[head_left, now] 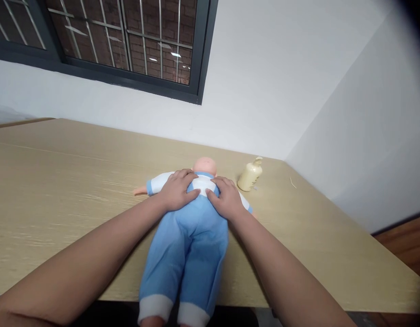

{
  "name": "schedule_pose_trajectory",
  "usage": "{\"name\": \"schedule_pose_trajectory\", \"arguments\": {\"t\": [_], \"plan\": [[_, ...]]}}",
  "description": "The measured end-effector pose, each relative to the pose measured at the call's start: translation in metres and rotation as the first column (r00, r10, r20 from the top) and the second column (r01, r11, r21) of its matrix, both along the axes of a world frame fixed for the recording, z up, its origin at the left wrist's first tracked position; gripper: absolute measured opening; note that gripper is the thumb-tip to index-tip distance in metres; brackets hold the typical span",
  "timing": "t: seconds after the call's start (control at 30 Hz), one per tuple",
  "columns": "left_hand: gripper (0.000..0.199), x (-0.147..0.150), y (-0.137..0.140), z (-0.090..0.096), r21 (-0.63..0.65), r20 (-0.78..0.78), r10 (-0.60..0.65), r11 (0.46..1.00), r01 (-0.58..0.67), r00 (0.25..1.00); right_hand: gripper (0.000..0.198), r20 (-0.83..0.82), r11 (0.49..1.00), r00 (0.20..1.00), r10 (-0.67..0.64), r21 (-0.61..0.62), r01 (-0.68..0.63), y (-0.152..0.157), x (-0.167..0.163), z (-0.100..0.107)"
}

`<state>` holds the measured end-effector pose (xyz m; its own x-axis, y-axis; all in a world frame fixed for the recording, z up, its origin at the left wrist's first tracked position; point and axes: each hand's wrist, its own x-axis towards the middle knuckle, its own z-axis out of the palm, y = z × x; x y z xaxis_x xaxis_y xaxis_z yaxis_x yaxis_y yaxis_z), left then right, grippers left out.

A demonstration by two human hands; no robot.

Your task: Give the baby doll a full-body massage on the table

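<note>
A baby doll [196, 227] in blue overalls and a white top lies on the wooden table, head away from me, legs reaching past the near edge. Its arms stretch out to both sides. My left hand [178, 188] rests flat on the left of its upper body, thumb pointing inward. On the right side, my right hand [226, 195] lies in the same way, fingers extended over the shoulder area. Between the thumbs, part of the white top shows. Neither hand grips anything.
A cream pump bottle [250, 176] stands on the table [76, 181] to the right of the doll's head. A small pale strip [293, 182] lies farther right. White walls border the table behind and at right, with a barred window [128, 41] above.
</note>
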<state>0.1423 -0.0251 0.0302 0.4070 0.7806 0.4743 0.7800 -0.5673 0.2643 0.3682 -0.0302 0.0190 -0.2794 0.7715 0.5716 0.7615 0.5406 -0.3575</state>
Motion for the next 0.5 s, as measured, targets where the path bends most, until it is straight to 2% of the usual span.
{"name": "schedule_pose_trajectory", "arguments": {"t": [0.13,0.27,0.37,0.5], "plan": [[0.045,-0.001,-0.003,-0.001,0.079,0.020,-0.011,0.997,0.009,1.000,0.031,-0.060,0.994,0.997,0.054,0.100,-0.048,0.000,0.004,-0.001],[0.037,-0.001,-0.005,0.001,0.122,0.038,-0.024,0.992,0.019,0.999,0.017,-0.117,0.991,0.992,0.055,0.126,-0.040,-0.002,0.007,0.005],[0.034,0.000,-0.007,0.002,0.125,0.063,-0.015,0.992,0.007,0.998,0.021,-0.131,0.991,0.991,0.023,0.137,-0.004,-0.005,0.010,0.010],[0.027,0.000,-0.009,0.003,0.120,0.106,0.061,0.990,-0.074,0.992,0.024,-0.103,0.992,0.993,-0.051,0.106,0.062,-0.007,0.013,0.014]]}}
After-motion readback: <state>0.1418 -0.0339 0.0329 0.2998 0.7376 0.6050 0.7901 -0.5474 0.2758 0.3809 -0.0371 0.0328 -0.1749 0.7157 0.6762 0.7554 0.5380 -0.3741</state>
